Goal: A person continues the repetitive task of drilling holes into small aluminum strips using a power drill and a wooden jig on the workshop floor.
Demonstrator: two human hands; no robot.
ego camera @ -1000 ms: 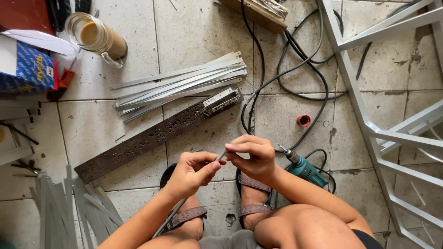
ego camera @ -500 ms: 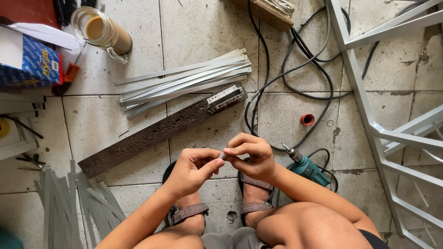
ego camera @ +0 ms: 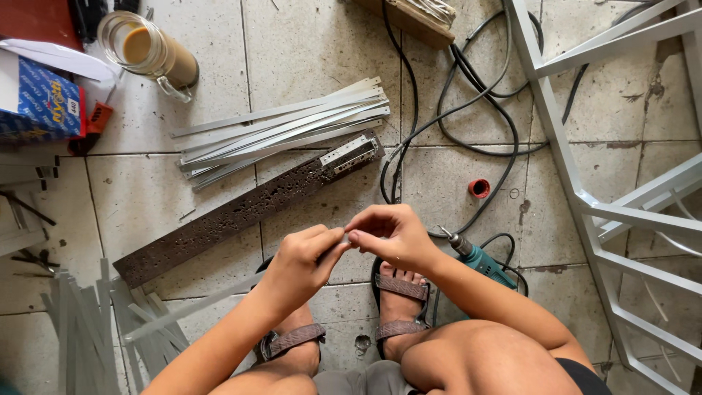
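Overhead view of a seated person's hands above a worn, stained tile floor point(ego camera: 307, 51). The left hand point(ego camera: 300, 265) and right hand point(ego camera: 387, 232) meet at the fingertips above the sandalled feet. Both are pinched shut on one thin, flat, pale-grey metal strip point(ego camera: 190, 309): the left fingers close around it near its upper end, the right thumb and forefinger nip the tip itself. The strip runs down and left from the hands, passing above the floor towards a loose fan of similar strips point(ego camera: 80, 336) at lower left.

Beyond the hands lies a long, dark, rough board point(ego camera: 219, 219), pitted all over with small holes, set diagonally; a short perforated metal piece point(ego camera: 349, 152) rests on its upper right end. Just past it is a bundle point(ego camera: 285, 128) of long, smooth, light-grey strips, roughly parallel. Black cables point(ego camera: 468, 117) loop across the tiles to a teal drill point(ego camera: 479, 260) with a steel bit, lying just beside the right forearm. A small red ring point(ego camera: 479, 188) sits near the cable. A white-painted frame point(ego camera: 585, 197) of square metal tubing occupies the right side. At upper left, a clear glass mug point(ego camera: 150, 51) holds a tan liquid, beside a blue carton point(ego camera: 36, 102).
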